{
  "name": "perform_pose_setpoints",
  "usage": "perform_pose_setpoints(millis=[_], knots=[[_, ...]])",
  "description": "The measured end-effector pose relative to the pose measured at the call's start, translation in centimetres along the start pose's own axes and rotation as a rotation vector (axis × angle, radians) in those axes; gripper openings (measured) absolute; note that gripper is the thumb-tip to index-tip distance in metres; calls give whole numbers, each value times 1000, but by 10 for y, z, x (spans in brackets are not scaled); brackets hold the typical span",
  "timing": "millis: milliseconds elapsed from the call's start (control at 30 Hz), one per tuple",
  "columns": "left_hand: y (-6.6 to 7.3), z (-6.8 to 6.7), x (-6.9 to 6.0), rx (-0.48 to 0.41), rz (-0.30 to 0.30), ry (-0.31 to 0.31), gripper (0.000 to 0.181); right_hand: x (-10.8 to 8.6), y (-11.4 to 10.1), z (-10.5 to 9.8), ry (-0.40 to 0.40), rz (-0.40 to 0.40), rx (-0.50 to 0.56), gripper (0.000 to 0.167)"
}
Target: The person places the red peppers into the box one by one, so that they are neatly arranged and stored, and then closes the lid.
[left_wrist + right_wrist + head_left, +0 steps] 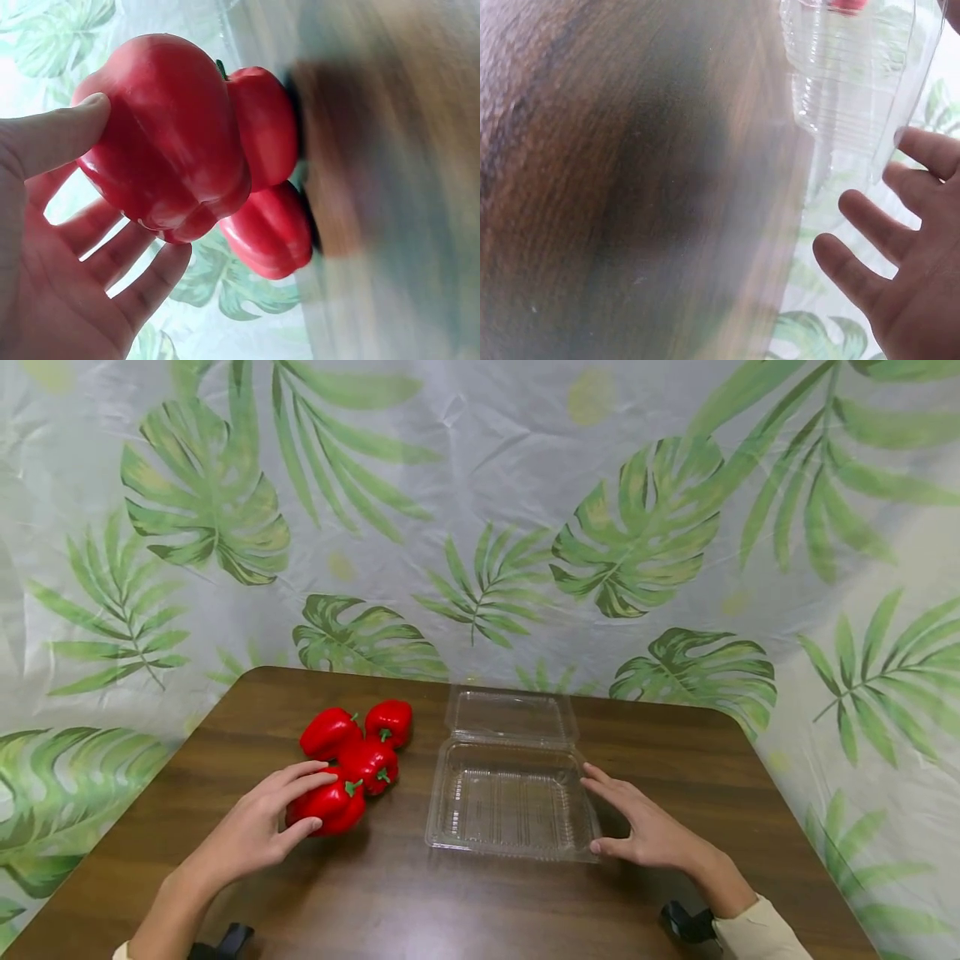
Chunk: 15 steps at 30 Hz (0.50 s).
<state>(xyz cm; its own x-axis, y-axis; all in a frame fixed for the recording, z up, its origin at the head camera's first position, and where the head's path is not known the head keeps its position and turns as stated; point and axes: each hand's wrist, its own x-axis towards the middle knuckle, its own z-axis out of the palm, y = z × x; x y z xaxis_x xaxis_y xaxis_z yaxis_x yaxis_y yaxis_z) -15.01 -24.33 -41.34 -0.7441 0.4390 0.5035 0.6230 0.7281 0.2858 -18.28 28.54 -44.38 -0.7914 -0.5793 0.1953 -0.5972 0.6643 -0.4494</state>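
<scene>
Several red bell peppers with green stems stand together left of centre. My left hand (258, 822) grips the nearest pepper (336, 808), thumb on the near side and fingers over the far side; in the left wrist view the thumb presses that pepper (165, 135). Behind it are a middle pepper (367, 762), a back left one (328, 732) and a back right one (390, 722). A clear plastic container (510, 810) lies with its lid folded back. At its right rim my right hand (648, 827) rests with fingers spread; the right wrist view shows fingertips at the container's edge (889, 142).
The container's lid (512, 716) lies toward the brown wooden table's (420, 902) back edge. Behind the table hangs a leaf-patterned sheet (495, 468). Dark straps or mounts show near both wrists, at the table's near side.
</scene>
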Motion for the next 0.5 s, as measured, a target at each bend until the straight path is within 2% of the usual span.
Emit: perform_pose_setpoints(millis=[233, 500], knots=[[6, -2, 9, -23, 9, -24, 59, -1, -2, -1, -38, 23, 9, 81], [15, -1, 30, -41, 62, -35, 59, 1, -5, -3, -34, 14, -14, 80]])
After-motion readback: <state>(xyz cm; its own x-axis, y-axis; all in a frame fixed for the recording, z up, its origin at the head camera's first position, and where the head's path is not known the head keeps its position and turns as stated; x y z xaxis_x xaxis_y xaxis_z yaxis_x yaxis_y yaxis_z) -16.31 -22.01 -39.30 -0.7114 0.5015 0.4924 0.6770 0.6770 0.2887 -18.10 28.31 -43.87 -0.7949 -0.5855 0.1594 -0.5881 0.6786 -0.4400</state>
